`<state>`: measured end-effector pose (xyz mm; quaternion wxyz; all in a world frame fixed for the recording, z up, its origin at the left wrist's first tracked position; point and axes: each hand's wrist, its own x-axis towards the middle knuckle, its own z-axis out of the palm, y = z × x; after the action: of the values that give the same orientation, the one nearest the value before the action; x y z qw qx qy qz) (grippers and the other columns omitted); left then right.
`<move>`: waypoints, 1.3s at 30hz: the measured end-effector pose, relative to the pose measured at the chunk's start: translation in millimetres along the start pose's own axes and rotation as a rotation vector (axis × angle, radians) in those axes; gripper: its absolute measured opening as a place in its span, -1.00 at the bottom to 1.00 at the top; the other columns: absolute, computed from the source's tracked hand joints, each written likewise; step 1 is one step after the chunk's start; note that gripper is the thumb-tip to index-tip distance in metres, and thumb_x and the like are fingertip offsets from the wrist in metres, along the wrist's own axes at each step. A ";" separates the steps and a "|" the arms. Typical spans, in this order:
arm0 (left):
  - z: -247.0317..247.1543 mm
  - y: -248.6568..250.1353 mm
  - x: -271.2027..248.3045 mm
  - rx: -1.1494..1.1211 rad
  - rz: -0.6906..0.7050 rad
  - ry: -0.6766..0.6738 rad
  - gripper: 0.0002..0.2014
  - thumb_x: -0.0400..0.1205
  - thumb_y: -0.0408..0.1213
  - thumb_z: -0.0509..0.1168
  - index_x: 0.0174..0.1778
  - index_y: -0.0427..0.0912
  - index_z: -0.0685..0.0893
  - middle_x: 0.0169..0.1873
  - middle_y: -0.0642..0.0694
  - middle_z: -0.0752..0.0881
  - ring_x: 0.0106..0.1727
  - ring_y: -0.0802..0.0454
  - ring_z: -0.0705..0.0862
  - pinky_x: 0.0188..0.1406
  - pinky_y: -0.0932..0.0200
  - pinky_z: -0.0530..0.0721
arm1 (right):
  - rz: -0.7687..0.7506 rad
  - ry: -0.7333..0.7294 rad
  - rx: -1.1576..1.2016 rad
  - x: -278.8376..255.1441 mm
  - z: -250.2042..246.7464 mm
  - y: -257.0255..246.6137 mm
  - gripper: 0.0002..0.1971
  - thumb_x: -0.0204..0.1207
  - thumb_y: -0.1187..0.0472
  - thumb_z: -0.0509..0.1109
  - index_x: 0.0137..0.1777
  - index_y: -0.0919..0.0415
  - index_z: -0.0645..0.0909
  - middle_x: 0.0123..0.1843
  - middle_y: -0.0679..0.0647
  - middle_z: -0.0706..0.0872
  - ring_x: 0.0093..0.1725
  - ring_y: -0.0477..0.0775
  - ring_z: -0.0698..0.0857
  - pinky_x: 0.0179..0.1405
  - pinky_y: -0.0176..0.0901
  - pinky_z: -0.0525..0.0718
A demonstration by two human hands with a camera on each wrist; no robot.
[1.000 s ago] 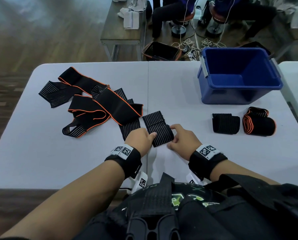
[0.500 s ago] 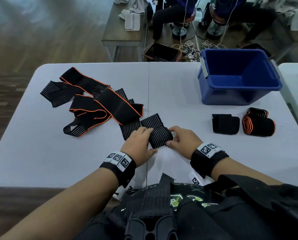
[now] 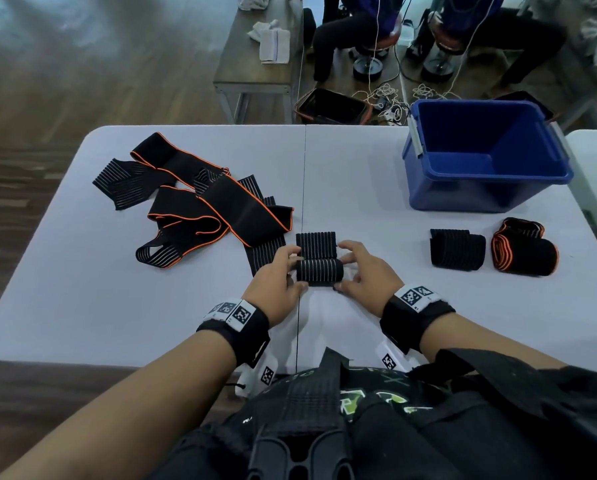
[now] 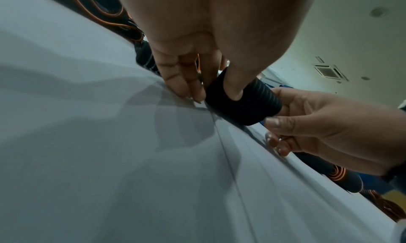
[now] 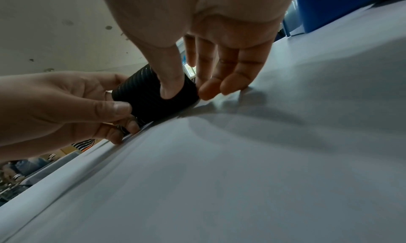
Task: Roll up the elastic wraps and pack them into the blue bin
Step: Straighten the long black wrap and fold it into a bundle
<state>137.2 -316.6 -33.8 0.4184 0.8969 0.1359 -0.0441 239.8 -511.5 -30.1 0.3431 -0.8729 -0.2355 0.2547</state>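
A black striped elastic wrap lies partly rolled at the table's near middle, its flat tail stretching away from me. My left hand pinches the roll's left end, thumb on top. On the other end my right hand pinches it too, with the thumb pressed into the roll. The blue bin stands at the far right with nothing visible inside. Two finished rolls, one plain black and one orange-edged, lie in front of it.
A heap of unrolled black wraps, some orange-trimmed, covers the left middle of the grey table. Beyond the far edge are a wooden bench, a dark crate, cables and seated people.
The wrap has turned from slanted to straight ahead of me. The rolled part has grown thicker and both hands have shifted slightly forward with it.
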 end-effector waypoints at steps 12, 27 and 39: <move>1.7 0.0 15.1 -0.071 -0.255 0.123 -0.71 0.70 -0.06 0.29 -0.33 0.01 0.75 -0.40 0.06 0.79 -0.22 0.03 0.80 0.02 -0.08 0.79 | 0.217 -0.022 -0.031 5.8 -2.1 -9.1 -0.46 0.75 -0.04 0.17 -0.26 0.35 0.74 -0.31 0.08 0.79 -0.25 0.15 0.70 -0.12 -0.07 0.58; 14.5 34.3 38.8 0.039 -0.254 0.022 -0.83 0.59 -0.10 0.41 -0.27 -0.07 0.70 -0.28 -0.03 0.79 -0.16 -0.04 0.80 0.00 -0.07 0.80 | 0.444 0.254 0.408 -17.1 -6.3 -3.7 -0.81 0.63 0.12 0.39 -0.15 0.20 0.55 -0.31 0.29 0.79 -0.34 0.29 0.84 -0.26 0.28 0.84; 81.8 107.4 58.5 -0.018 0.004 -0.197 -0.57 0.53 -0.23 0.40 0.35 0.08 0.71 0.17 0.09 0.81 0.06 0.08 0.78 0.23 0.09 0.70 | 0.427 0.507 0.420 -61.8 -55.7 42.5 -0.67 0.58 0.19 0.43 0.34 0.14 0.61 0.20 -0.07 0.63 0.21 -0.03 0.65 0.34 -0.09 0.59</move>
<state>226.4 -432.6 -18.6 0.4380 0.8847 0.0929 -0.1299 236.7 -602.1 -7.8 0.5009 -0.8483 0.1007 0.1392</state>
